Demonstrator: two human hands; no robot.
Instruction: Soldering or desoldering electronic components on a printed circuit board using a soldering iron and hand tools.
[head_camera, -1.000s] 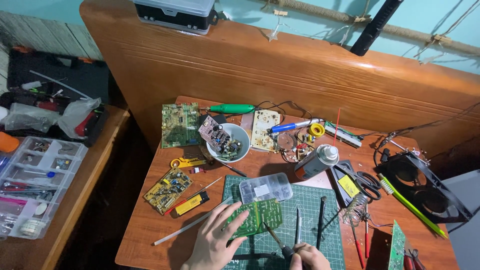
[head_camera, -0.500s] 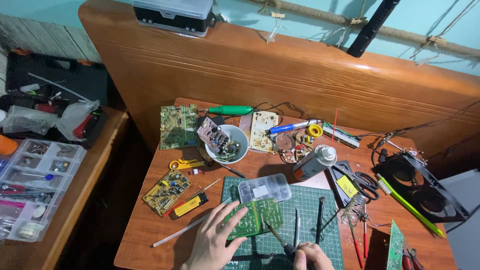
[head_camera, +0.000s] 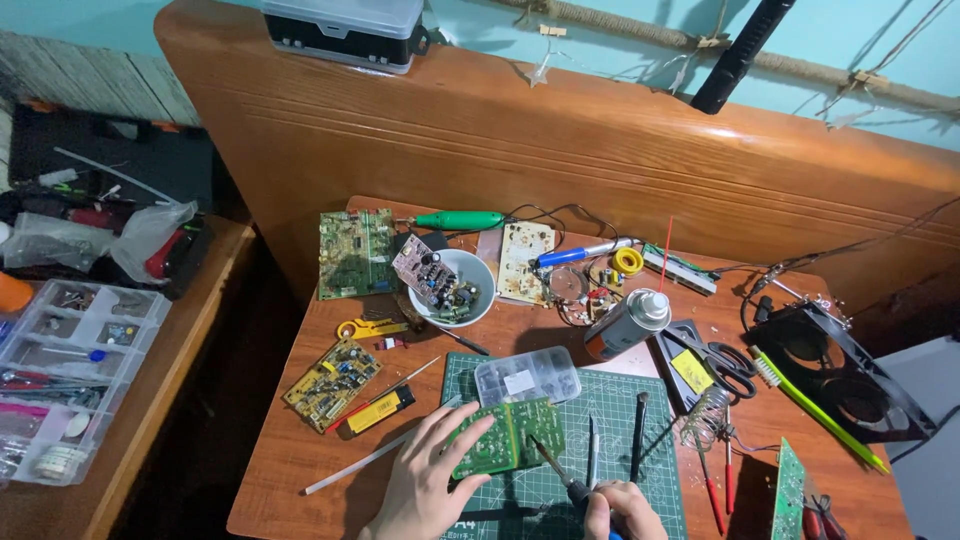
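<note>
We logged the green circuit board (head_camera: 508, 438) lying flat on the green cutting mat (head_camera: 650, 400), near the mat's 9 o'clock edge. Our left hand (head_camera: 425, 485) sat at the board's 7 o'clock; its fingers (head_camera: 468, 440) were spread, fingertips pressed on the board's left half and pinning it down. The thumb reached toward the board's lower edge.

Our right hand (head_camera: 620, 512) sat at the board's 4 o'clock, at the bottom of the view and partly cut off. Its fingers were curled tight around the handle of a soldering iron (head_camera: 556, 472). The iron's tip pointed toward 10 o'clock and met the board's lower right corner; we could not tell whether it truly touched.

A clear plastic parts box (head_camera: 526, 375) lay just beside the board at its 12 o'clock. Two dark hand tools (head_camera: 638, 436) lay on the mat at the board's 3 o'clock, near the right hand. A white bowl (head_camera: 470, 300) of parts stood well apart at 11 o'clock, and a spray can (head_camera: 625, 325) lay tilted at 1 o'clock. A yellow circuit board (head_camera: 332, 382) lay at 9 o'clock on the wooden table (head_camera: 290, 480).
</note>
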